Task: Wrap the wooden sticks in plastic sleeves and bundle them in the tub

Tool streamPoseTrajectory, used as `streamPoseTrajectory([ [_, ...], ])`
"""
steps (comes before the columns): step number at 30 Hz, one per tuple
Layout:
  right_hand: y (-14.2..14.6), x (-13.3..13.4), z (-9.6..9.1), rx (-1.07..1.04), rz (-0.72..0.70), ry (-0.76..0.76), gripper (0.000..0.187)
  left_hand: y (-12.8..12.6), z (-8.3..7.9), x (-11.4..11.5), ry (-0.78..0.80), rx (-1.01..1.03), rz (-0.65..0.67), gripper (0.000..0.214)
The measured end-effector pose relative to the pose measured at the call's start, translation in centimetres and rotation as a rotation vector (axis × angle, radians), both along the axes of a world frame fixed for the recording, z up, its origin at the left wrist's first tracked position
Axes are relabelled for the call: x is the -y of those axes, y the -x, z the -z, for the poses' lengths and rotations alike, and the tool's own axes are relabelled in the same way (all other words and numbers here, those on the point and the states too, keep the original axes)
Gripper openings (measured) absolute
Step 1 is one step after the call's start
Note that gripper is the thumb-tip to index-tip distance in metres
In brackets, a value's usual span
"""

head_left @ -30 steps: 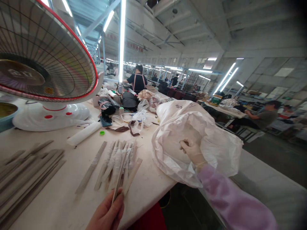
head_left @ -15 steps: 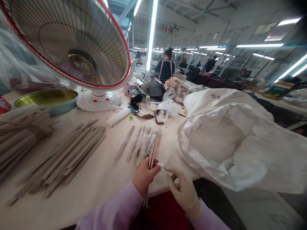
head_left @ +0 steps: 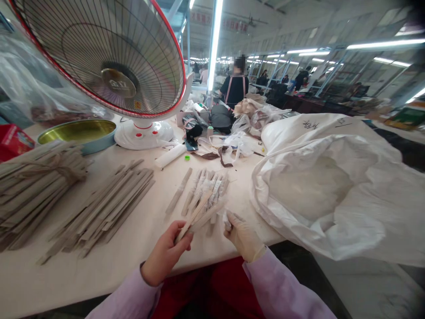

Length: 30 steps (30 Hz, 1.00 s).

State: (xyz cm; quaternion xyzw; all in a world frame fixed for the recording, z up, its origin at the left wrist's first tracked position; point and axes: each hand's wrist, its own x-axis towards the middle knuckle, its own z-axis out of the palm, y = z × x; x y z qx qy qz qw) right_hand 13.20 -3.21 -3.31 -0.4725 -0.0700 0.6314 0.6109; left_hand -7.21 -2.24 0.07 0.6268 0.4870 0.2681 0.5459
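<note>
My bare left hand [head_left: 162,252] is closed around a few thin grey-brown strips [head_left: 198,210], whose far ends fan apart. My right hand [head_left: 245,237], in a pale glove, is close to those ends, with its fingers pinched on a small white piece [head_left: 226,218] whose kind I cannot make out. Behind the held strips, several short strips wrapped in clear film [head_left: 202,184] lie side by side, and one plain strip [head_left: 179,191] lies at their left. A loose pile of strips [head_left: 114,206] is farther left.
A tied bundle of strips [head_left: 36,190] lies at the left edge. A fan [head_left: 142,135] stands behind, beside a round gold-lined tin [head_left: 96,139]. An open white sack [head_left: 358,212] takes up the right side. Plastic scraps and a white roll [head_left: 171,156] lie at the back.
My left hand has moved left, and its strips have gone from upright and bunched to tilted and fanned. My right hand has closed from loosely curled fingers to a pinch. The view has shifted slightly.
</note>
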Motion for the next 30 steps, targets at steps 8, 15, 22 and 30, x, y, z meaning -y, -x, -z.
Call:
streamPoseTrajectory([
  [8, 1.0, -1.2, 0.8, 0.077, 0.014, -0.073, 0.026, 1.8, -0.1, 1.4, 0.037, -0.077, 0.089, 0.025],
  [15, 1.5, -0.3, -0.3, 0.462, -0.019, -0.162, 0.026, 1.5, 0.3, 0.6, -0.12, -0.213, 0.041, 0.022],
  [22, 5.0, 0.7, -0.5, 0.492, -0.187, -0.124, 0.035, -0.7, 2.2, 0.7, -0.06, -0.056, 0.009, 0.035],
  [30, 4.8, 0.4, -1.5, 0.466, -0.342, -0.239, 0.043, 0.3, 1.2, -0.4, -0.084, -0.013, -0.076, 0.032],
])
